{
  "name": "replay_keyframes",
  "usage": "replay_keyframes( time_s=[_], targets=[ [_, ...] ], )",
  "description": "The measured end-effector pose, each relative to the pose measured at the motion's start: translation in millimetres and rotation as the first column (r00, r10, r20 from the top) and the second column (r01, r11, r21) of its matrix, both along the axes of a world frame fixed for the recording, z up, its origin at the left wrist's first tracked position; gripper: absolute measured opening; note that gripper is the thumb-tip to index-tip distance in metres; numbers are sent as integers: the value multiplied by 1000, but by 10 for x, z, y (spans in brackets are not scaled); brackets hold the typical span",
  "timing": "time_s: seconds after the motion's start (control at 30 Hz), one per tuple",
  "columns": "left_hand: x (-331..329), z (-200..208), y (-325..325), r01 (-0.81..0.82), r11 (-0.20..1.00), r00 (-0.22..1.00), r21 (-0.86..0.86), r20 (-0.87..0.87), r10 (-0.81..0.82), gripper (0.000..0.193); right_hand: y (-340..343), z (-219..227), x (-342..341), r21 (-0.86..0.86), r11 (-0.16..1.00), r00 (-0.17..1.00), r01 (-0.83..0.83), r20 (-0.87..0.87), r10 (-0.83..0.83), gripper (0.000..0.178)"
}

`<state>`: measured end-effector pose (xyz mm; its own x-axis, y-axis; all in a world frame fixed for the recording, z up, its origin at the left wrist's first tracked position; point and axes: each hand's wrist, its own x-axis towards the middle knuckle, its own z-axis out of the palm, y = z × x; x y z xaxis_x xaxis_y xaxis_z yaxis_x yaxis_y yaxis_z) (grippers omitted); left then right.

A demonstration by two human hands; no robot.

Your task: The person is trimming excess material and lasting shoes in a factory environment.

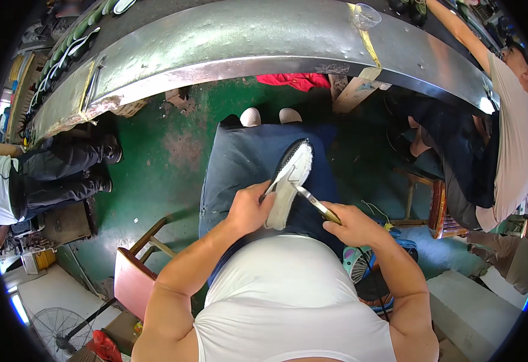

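A dark shoe [300, 164] lies over my lap with its white underside up and its toe pointing away from me. Dark stitching or pleats run along its toe edge. My left hand [252, 208] is closed around its left side near the heel, and a pale strip shows at the fingers. In my right hand [353, 224] is a metal hand tool [313, 201] with yellowish handles that looks like pliers. The tool's head meets the right side of the shoe's underside near its middle. A dark blue cloth [231, 160] covers my thighs beneath the shoe.
Ahead runs a long metal-topped bench [246, 36] with a clear plastic cup [366, 17] on it. Shoes [65, 57] line its left end. Co-workers sit at left [4, 187] and right [511, 139]. Behind me are a pink-seated stool [134, 280] and a fan [62, 332].
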<state>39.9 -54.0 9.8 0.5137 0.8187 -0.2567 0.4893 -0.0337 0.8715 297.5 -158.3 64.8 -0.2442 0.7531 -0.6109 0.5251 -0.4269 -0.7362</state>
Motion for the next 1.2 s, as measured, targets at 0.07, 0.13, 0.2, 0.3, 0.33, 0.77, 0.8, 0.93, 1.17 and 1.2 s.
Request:
replay_keyframes(
  time_s=[0.07,0.13,0.2,0.3,0.33,0.77,0.8,0.93,1.17,1.2],
  targets=[
    [30,-51,-50,6,996,1000,93,-24,-3,33,5,-186,24,348,929,991,-123,85,100,45],
    [65,-71,-72,5,982,998,191,-55,6,29,201,-36,-10,273,946,984,-175,91,155,53],
    [102,-57,-102,38,903,998,429,30,-56,32,360,89,-36,64,950,930,-305,237,282,44],
    [-7,-413,-152,-72,990,988,123,143,54,42,632,323,-107,-107,865,797,-490,349,494,33],
    [-12,-532,-152,-173,982,948,-71,259,186,47,617,269,-126,-107,865,797,-491,347,495,33],
    [48,-935,0,75,889,924,-451,367,109,68,118,-482,-324,476,873,925,-106,369,-89,24],
    [68,-940,-3,42,916,925,-399,363,116,67,114,-520,-309,477,873,924,-98,370,-98,24],
    [116,-790,-22,-12,937,967,-350,236,101,66,274,-545,-192,228,972,993,50,93,-73,28],
    [175,-625,14,93,974,991,208,76,-110,61,21,-880,-522,-219,839,737,499,-402,-543,21],
    [176,-594,31,160,928,985,336,9,-173,59,1,-919,-522,-240,833,717,499,-426,-552,21]
  ],
)
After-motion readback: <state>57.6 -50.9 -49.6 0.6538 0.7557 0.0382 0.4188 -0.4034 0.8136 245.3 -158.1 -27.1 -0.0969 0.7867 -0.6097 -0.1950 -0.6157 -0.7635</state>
